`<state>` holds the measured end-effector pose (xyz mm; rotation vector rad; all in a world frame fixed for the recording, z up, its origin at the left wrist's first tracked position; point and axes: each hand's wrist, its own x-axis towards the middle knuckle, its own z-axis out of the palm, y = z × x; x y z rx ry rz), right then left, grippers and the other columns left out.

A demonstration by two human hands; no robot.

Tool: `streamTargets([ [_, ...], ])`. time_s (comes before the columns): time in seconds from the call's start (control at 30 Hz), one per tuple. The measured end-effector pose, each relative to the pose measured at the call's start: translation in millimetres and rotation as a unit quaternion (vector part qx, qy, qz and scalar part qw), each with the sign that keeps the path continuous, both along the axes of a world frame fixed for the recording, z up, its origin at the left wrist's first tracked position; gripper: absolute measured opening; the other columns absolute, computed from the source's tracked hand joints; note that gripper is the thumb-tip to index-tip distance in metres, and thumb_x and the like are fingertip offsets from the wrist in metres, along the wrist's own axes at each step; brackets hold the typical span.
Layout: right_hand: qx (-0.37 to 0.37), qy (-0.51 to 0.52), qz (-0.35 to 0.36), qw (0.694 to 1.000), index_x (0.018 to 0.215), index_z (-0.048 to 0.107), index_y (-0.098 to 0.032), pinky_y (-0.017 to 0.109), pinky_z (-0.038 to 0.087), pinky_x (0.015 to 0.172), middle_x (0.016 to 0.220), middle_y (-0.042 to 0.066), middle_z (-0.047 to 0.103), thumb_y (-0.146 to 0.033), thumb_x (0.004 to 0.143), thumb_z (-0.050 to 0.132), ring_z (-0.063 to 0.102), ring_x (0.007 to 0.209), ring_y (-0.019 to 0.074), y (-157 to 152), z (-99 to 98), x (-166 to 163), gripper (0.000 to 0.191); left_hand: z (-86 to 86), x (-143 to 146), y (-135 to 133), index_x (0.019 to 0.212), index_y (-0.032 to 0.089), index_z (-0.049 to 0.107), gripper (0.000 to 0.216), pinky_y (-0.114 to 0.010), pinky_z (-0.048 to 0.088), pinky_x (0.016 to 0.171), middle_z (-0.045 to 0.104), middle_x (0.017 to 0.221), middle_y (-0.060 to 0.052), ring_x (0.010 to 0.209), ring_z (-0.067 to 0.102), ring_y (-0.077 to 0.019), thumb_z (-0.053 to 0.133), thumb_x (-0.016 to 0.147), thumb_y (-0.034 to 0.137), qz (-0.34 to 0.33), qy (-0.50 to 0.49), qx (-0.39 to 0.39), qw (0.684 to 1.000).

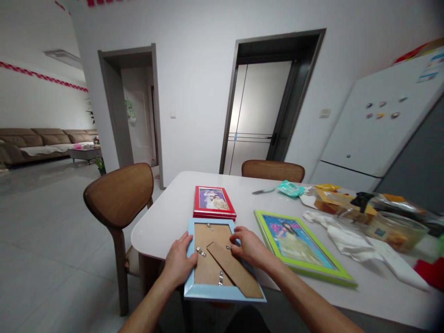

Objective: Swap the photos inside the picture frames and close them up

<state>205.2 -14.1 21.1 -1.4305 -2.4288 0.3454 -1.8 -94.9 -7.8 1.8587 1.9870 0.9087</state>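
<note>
A light blue picture frame (204, 292) lies face down at the table's near edge, its brown backing board (204, 236) and folded stand leg (236, 273) showing. Small metal clips (200, 251) sit along the inner edges of the frame. My left hand (178, 261) grips its left side, thumb on top near the left clip. At the right side, my right hand (248, 245) has its fingers bent over the border, the thumb close to the right clip (228, 247); the hand partly hides that border. Just beyond lies a red picture frame (215, 215) with a photo facing up.
To the right lies a green picture frame (312, 273), photo up. Farther back are a knife (263, 190), a teal packet (290, 188), crumpled white tissue (350, 238) and a clear plastic tub (397, 231). Wooden chairs (121, 194) stand at the left and far sides.
</note>
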Motion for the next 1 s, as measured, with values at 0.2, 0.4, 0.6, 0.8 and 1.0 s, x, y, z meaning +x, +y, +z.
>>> streamTargets([
  [0.2, -0.003, -0.016, 0.02, 1.0, 0.075, 0.066, -0.015, 0.023, 0.036, 0.08, 0.106, 0.01, 0.053, -0.018, 0.058, 0.049, 0.051, 0.095, 0.0195, -2, -0.8, -1, 0.025, -0.5, 0, 1, 0.115, 0.012, 0.045, 0.05, -0.027, 0.022, 0.099, 0.039, 0.128, -0.009, 0.116, 0.036, -0.0166, 0.046, 0.066, 0.021, 0.004, -0.005, -0.005, 1.0],
  [0.4, 0.033, -0.025, 0.005, 0.999, 0.078, 0.067, -0.016, 0.023, 0.036, 0.076, 0.097, 0.008, 0.058, -0.015, 0.064, 0.044, 0.054, 0.085, 0.0167, 0, -7.8, -2, 0.027, 1.0, 0, 1, 0.115, 0.014, 0.045, 0.05, -0.029, 0.022, 0.1, 0.039, 0.128, -0.008, 0.116, 0.036, -0.0168, 0.047, 0.065, 0.02, 0.001, -0.022, -0.005, 1.0],
  [0.6, 0.083, -0.026, 0.003, 0.996, 0.088, 0.064, -0.017, 0.024, 0.034, 0.078, 0.093, 0.008, 0.06, -0.021, 0.071, 0.043, 0.051, 0.088, 0.0176, 1, -5.2, -11, 0.028, 0.1, 0, 1, 0.115, 0.013, 0.045, 0.05, -0.029, 0.022, 0.1, 0.04, 0.127, -0.008, 0.115, 0.037, -0.0169, 0.047, 0.065, 0.019, 0.005, -0.018, 0.003, 1.0],
  [0.8, 0.071, -0.04, -0.016, 0.997, 0.081, 0.065, -0.018, 0.025, 0.035, 0.066, 0.086, 0.008, 0.061, -0.023, 0.075, 0.039, 0.052, 0.078, 0.0172, 11, -6.4, -51, 0.027, -1.8, 0, 1, 0.115, 0.01, 0.044, 0.05, -0.029, 0.023, 0.099, 0.04, 0.127, -0.011, 0.116, 0.036, -0.0174, 0.045, 0.066, 0.02, 0.003, -0.002, 0.003, 1.0],
  [1.0, 0.075, -0.027, -0.028, 0.996, 0.094, 0.062, -0.022, 0.028, 0.034, 0.07, 0.093, 0.008, 0.058, -0.024, 0.076, 0.039, 0.049, 0.086, 0.0194, 14, -11.2, -64, 0.029, -2.4, 0, 2, 0.114, 0.012, 0.045, 0.049, -0.028, 0.023, 0.099, 0.041, 0.126, -0.009, 0.116, 0.036, -0.0163, 0.046, 0.066, 0.021, 0.006, -0.009, 0.002, 1.0],
])
